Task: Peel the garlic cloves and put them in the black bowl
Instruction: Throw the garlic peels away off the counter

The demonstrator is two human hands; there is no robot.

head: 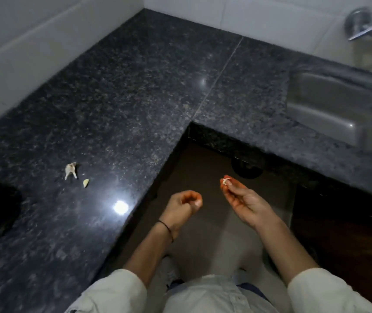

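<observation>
Our right hand (243,199) is pinching skin (225,181), our left hand (183,205) a clove (197,202). With floor (203,168) below both, we are risking dropping it.

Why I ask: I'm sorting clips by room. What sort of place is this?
Probably a kitchen: a stone counter, a steel sink set into it below a wall tap, and garlic scraps on the counter.

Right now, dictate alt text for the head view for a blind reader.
A person's left hand grips a pale garlic clove while the right hand pinches a scrap of garlic skin, beside a granite counter. On it lie garlic bits and, far left, the black bowl.
</observation>
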